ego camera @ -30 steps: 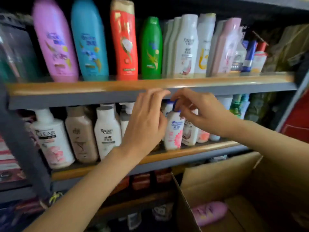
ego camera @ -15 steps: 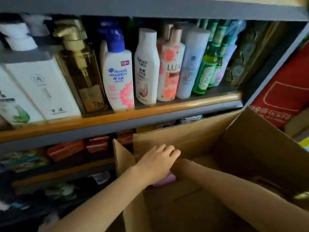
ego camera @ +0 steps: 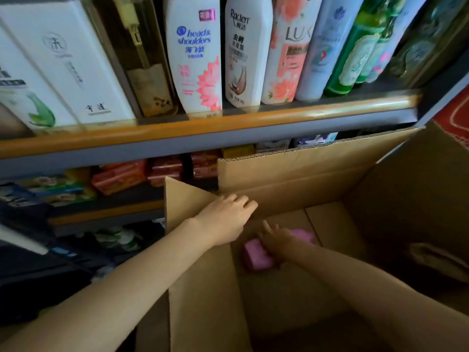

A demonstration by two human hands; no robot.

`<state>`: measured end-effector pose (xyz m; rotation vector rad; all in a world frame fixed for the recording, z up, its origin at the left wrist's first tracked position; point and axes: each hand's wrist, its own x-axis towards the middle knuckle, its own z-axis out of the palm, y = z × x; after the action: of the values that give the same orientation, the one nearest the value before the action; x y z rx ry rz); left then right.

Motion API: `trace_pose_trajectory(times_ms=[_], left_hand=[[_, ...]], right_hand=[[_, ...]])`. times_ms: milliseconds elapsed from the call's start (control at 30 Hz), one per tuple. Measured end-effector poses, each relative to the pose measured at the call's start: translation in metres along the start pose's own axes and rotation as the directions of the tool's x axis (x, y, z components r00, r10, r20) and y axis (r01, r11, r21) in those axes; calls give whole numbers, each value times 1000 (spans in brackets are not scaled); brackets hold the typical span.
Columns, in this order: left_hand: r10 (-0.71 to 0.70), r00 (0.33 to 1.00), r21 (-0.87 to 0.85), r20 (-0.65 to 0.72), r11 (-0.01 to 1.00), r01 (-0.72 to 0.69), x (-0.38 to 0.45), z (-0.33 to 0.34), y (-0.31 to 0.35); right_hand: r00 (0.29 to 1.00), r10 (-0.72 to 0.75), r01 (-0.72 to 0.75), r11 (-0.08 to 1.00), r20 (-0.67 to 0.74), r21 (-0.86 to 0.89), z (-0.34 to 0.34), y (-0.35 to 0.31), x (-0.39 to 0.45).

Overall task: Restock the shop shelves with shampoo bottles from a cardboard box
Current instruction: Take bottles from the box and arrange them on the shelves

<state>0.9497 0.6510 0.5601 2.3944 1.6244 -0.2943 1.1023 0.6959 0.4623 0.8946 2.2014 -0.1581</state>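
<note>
The pink shampoo bottle [ego camera: 257, 255] lies on its side on the floor of the cardboard box [ego camera: 317, 174], at about 5 o'clock from the middle of our view. It seems to be the only bottle there.

Going from left to right: our left hand [ego camera: 225, 217] is at the box's left corner, fingers loosely bent and holding nothing; we cannot tell if it touches the cardboard. Just to the right and lower, our right hand [ego camera: 278, 241] lies over the bottle's middle, fingers bending around it, so we judge the grasp is being made.

The step is the pick from the box. Next we need a firm hold, a lift over the rim, and a free place on the shelf [ego camera: 203, 125] at 12 o'clock, where the row beside the Head & Shoulders bottle [ego camera: 195, 59] looks full.
</note>
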Motion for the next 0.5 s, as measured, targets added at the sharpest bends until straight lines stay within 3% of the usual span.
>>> trace_pose_trajectory(times_ms=[100, 200, 267, 333, 400, 500], left_hand=[[-24, 1000, -244, -16, 969, 20, -9, -11, 2], [-28, 996, -432, 88, 899, 63, -25, -43, 3], [-17, 996, -621, 90, 781, 69, -48, -71, -5], [82, 996, -873, 29, 487, -15, -79, -101, -18], [167, 982, -973, -91, 193, -123, -114, -130, -35], [90, 964, -967, -248, 37, -253, -163, -166, -65]], right_hand=[[1000, 10, -10, 1000, 8, 25, -44, 3, -44], [980, 53, -87, 981, -192, -175, -104, -9, -107], [932, 87, -190, 944, -353, -269, -145, -26, -149], [796, 77, -322, 894, -601, -312, -183, -47, -185], [586, 2, -448, 835, -810, -321, -212, -66, -211], [259, -156, -570, 772, -953, -281, -254, -85, -232]])
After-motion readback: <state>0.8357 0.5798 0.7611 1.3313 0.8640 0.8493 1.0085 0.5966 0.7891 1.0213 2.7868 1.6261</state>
